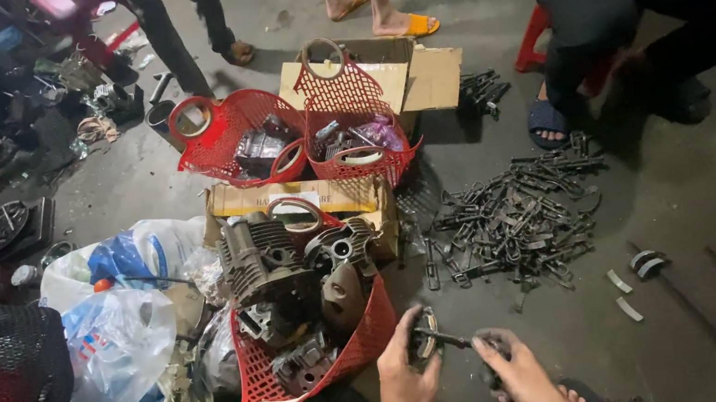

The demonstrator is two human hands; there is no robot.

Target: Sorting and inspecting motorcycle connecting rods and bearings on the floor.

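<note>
Both hands (462, 373) grip metal part (438, 341), lengthwise left-right.

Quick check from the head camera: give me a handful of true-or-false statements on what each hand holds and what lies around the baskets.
1. The left hand holds a small round metal part. True.
2. The right hand is empty and flat on the floor. False: it grips a dark tool whose tip reaches the round part.
3. The nearest red basket holds finned engine cylinders. True.
4. The pile of dark metal pieces lies inside a cardboard box. False: it is spread on the bare concrete floor.
5. Only one red basket is in view. False: two more red baskets stand further back by an open cardboard box.
</note>
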